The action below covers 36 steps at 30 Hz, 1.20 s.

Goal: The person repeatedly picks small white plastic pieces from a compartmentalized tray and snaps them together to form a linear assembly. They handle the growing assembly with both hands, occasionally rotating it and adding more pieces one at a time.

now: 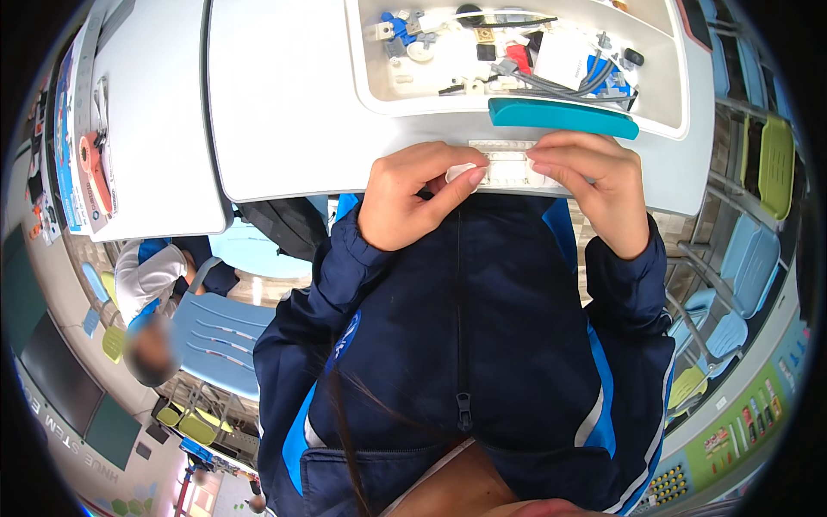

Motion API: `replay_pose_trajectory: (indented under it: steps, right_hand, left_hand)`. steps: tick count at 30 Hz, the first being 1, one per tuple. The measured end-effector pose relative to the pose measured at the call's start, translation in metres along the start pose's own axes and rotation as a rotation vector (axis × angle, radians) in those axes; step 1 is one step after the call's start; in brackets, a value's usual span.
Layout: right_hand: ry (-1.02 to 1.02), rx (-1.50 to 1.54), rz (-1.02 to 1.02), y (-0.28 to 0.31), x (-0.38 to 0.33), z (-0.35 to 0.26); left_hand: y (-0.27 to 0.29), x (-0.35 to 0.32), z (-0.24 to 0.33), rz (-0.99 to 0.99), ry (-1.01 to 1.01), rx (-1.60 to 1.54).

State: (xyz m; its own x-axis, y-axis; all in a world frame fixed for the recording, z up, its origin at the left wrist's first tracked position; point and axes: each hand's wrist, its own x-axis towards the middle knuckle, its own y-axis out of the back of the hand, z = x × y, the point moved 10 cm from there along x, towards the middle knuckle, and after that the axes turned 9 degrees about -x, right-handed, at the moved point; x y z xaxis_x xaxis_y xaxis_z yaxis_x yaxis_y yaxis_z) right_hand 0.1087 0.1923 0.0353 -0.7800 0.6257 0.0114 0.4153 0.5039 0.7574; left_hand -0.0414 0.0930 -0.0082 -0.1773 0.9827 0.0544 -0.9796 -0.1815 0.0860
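Close to the table's front edge, a white rectangular plastic piece [508,166] with studs or holes is between my two hands. My left hand [413,191] pinches its left end with thumb and forefinger, and a rounded white part [459,171] shows between those fingers. At the opposite end, the fingertips of my right hand [599,179] are closed on the piece. My fingers hide both ends, so I cannot make out how the white parts join. Just beyond my right hand lies a long teal strip [564,118], along the front of the white tray [392,105].
Inside the tray are grey cables [560,86], a blue part [398,28], a red part [519,58] and other small pieces. Orange-handled scissors [96,164] lie far left. Blue chairs [220,336] and a seated person [155,293] are behind me at left.
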Motion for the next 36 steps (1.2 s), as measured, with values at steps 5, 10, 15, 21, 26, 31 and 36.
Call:
replay_pose_trajectory:
  steps: [5,10,15,21,26,31,36]
  right_hand:
    - [-0.034,-0.042,0.038,0.001,-0.003,-0.004]
    - [-0.067,0.013,0.051,-0.001,-0.005,-0.002]
    - [-0.059,0.057,0.06,-0.002,-0.004,-0.003]
    - [0.018,-0.077,0.08,-0.001,-0.002,-0.015]
    - [0.121,-0.213,0.121,0.022,-0.003,-0.044]
    - [0.128,-0.359,0.1,0.088,0.046,-0.062]
    - [0.315,-0.493,-0.141,0.047,0.087,-0.005]
  left_hand:
    - [0.0,0.001,0.001,-0.009,0.003,0.004]
    - [-0.001,0.0,-0.001,-0.023,0.059,0.011]
    - [-0.001,0.0,-0.002,-0.036,0.085,0.001]
    - [-0.001,0.0,-0.003,-0.057,0.086,0.025]
    - [-0.002,0.003,-0.002,-0.086,0.077,0.024]
    - [-0.001,0.005,0.001,-0.092,0.055,0.002]
    - [-0.002,0.009,0.005,-0.129,0.066,-0.024]
